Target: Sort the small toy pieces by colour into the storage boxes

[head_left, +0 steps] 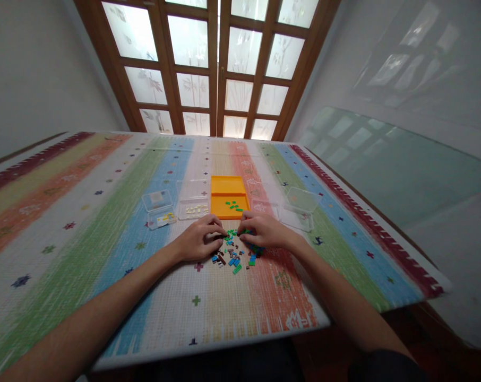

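A loose pile of small toy building bricks (235,262) in green, blue and brown lies on the tablecloth between my hands. My left hand (203,239) rests at the pile's left edge, thumb and fingers bent together at the bricks. On the opposite side, my right hand (263,230) is curled over green and blue bricks, partly covering them. Whatever is between the fingertips of either hand is too small to make out. Just beyond the hands lies an opened orange box (228,185), with several green bricks (232,206) in its near half.
Left of the orange box stand a clear box (195,201) of cream bricks and an opened clear box (156,201) with yellow pieces. Two more clear boxes, one low (266,204) and one with its lid up (302,199), are on the right. A striped cloth (169,313) covers the table.
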Available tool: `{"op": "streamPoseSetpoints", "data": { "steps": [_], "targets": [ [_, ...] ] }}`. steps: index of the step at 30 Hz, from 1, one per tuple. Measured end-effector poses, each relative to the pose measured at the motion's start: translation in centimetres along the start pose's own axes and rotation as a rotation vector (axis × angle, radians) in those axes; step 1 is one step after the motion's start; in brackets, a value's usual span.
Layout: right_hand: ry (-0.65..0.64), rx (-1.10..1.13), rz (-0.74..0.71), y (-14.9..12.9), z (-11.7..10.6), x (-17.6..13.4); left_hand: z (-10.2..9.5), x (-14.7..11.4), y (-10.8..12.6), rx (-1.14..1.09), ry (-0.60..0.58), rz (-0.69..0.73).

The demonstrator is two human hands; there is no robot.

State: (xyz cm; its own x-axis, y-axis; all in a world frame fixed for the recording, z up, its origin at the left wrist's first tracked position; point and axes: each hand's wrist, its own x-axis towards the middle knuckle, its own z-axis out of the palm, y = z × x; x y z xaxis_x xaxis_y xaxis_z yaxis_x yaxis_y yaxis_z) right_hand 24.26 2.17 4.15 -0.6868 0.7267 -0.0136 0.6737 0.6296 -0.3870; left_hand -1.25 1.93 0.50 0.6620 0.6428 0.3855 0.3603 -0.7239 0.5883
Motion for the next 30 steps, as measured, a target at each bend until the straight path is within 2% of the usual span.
{"op": "streamPoseSetpoints", "data": {
  "steps": [30],
  "targets": [
    [-0.051, 0.056, -0.024, 0.26, -0.21, -0.19, 0.1, -0.07, 0.05, 0.033, -0.014, 0.004]
  ]
}}
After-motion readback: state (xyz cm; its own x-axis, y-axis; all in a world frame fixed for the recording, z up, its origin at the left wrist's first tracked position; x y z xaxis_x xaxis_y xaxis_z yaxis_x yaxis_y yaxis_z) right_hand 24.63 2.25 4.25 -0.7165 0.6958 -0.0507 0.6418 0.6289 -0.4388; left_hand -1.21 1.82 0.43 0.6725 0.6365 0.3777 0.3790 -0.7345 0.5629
